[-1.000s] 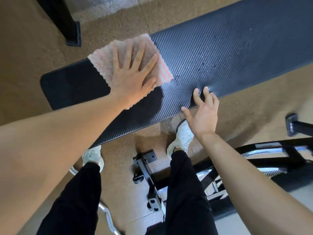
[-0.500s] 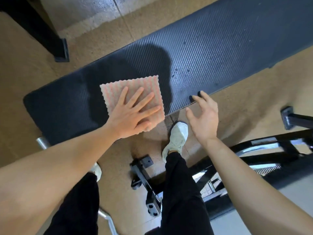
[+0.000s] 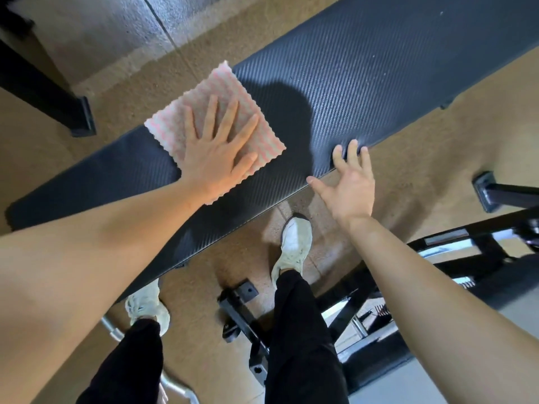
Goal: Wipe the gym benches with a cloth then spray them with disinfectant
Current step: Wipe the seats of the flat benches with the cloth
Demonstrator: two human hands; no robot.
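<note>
Nearest, at 6 o'clock, two white shoes [image 3: 293, 246] stand on the tan floor [image 3: 423, 158] close under the bench [image 3: 364, 83]. Just beyond, the right hand [image 3: 350, 185] is empty, fingers spread, tips at the pad's near edge, at 3 o'clock from the cloth, likely bracing the body. Farther on, the left hand [image 3: 217, 158] lies flat, fingers straight, on the pink-striped cloth [image 3: 175, 123], pressing it to the pad for wiping. The cloth's 12 o'clock corner overhangs the far edge. No spray bottle shows.
</note>
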